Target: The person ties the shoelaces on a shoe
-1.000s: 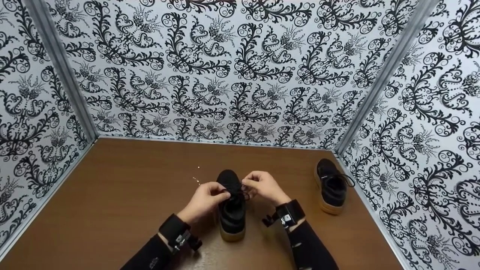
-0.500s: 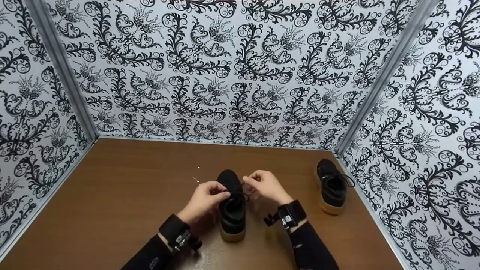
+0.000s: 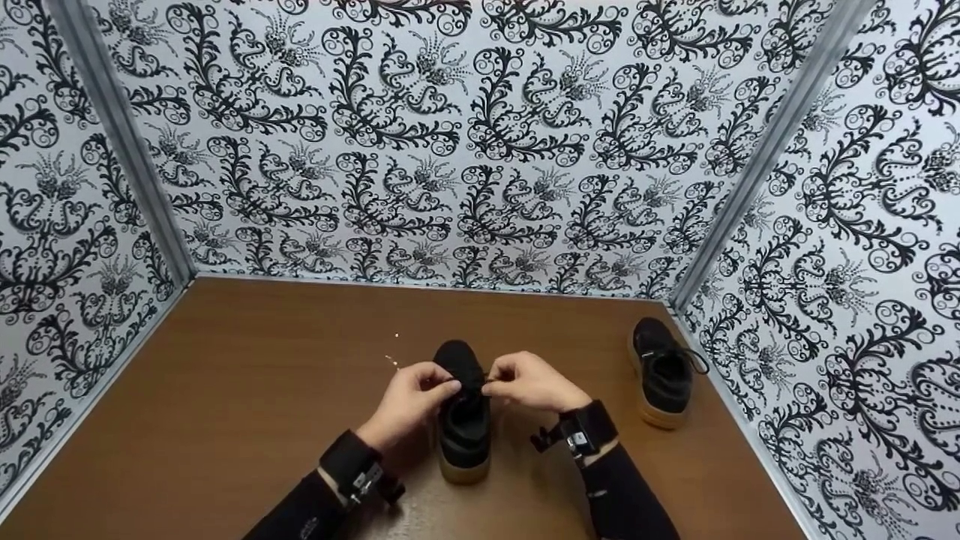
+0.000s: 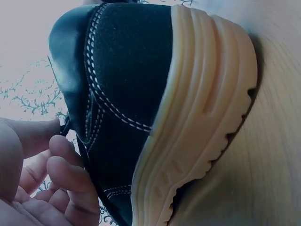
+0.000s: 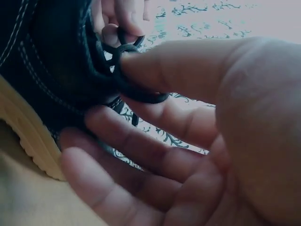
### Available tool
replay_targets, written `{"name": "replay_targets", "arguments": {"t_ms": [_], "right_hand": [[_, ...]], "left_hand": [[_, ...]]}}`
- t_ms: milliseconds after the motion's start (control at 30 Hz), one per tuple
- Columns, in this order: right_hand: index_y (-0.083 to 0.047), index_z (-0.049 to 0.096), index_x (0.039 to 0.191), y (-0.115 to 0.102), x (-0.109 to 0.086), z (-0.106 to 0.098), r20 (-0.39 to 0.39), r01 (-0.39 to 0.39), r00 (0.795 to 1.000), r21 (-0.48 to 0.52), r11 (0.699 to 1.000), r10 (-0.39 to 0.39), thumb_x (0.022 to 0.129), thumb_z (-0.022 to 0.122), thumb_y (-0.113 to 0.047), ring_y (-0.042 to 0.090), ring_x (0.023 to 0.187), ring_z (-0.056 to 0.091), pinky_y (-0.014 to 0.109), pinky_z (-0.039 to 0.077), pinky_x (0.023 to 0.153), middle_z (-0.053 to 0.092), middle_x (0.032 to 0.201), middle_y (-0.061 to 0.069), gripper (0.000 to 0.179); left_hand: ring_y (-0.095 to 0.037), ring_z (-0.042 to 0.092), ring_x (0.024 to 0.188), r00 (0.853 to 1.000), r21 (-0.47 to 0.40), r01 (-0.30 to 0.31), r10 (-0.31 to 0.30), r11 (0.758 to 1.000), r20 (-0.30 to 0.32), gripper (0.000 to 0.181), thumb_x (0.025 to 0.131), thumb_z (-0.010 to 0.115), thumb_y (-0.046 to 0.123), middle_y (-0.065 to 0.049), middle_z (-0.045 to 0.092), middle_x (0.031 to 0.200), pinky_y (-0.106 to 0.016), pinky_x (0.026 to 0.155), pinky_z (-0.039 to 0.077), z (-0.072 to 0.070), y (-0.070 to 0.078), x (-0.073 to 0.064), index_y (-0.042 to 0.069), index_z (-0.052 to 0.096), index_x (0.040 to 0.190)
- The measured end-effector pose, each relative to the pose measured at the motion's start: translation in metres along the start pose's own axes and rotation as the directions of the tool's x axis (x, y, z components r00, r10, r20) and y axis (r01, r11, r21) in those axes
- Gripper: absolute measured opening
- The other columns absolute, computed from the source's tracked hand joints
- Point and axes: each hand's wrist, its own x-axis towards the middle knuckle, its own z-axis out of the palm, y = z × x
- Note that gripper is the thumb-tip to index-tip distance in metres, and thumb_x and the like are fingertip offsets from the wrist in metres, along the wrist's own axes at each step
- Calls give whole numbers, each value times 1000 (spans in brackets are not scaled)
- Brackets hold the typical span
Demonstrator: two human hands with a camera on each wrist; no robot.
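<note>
A black shoe [image 3: 465,435] with white stitching and a tan sole [image 4: 202,84] stands on the table, toe pointing away. At its left side my left hand [image 3: 409,397] pinches a black shoelace [image 4: 66,126] between thumb and forefinger. My right hand [image 3: 536,382], on the other side, pinches a loop of the shoelace [image 5: 146,96] between thumb and index finger, its other fingers spread below by the shoe's side. In the right wrist view the left fingertips [image 5: 129,19] show behind the lace.
A second black shoe [image 3: 664,375] with a tan sole and a lace loop sticking out stands on the right of the brown table [image 3: 285,360]. Patterned panels [image 3: 405,150] in grey frames enclose the back and sides. Small light specks [image 3: 392,360] lie left of the near shoe.
My right hand has drawn in toward the laces and lowered a little, its thumb now at the knot area. The left hand has stayed in place.
</note>
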Motion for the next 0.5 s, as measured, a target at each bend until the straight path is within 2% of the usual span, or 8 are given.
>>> {"name": "replay_targets", "arguments": {"t_ms": [133,200,267,367,433,500], "right_hand": [[-18,76,83,0,0,-2,-56,7,998,-95,995,-12,101,79,-33,6,64,56,22,45,61,66,74,-10,24],[-16,76,82,0,-1,-4,-61,-3,998,-112,994,-4,102,78,-33,7,64,56,23,45,60,71,76,-6,26],[-14,74,82,1,-2,-6,-68,-12,998,-113,994,4,103,77,-31,15,64,64,22,46,58,77,80,2,27],[-10,72,83,4,-3,-10,-77,-32,997,-76,997,26,105,75,-29,37,67,75,26,52,57,83,88,17,29],[-8,71,83,7,-3,-11,-76,-40,996,-35,999,37,106,73,-26,49,75,78,36,60,59,83,90,23,28],[-5,72,85,10,-4,-12,-68,-58,996,25,998,59,106,73,-24,53,78,78,50,66,64,82,92,27,29]], "left_hand": [[-6,57,61,1000,26,-6,6,1000,3,18,103,80,18,-4,66,78,-22,58,49,-2,0,0,2,77,97],[-5,58,62,1000,69,-25,25,997,-4,17,103,80,18,-5,68,79,-21,61,49,-3,0,1,3,77,96],[-5,58,66,997,150,-66,69,986,-16,15,103,79,18,-4,70,80,-21,65,49,-4,1,1,6,78,94],[-4,58,71,992,250,-109,120,962,-31,13,103,80,19,-3,75,84,-21,70,48,-6,1,2,10,80,93],[-2,58,68,991,279,-116,129,953,-30,13,102,80,20,-3,76,83,-21,67,48,-7,2,1,11,81,93],[-2,58,63,994,263,-99,109,960,-25,14,102,80,19,-4,75,80,-20,62,48,-8,1,2,10,81,92]]}}
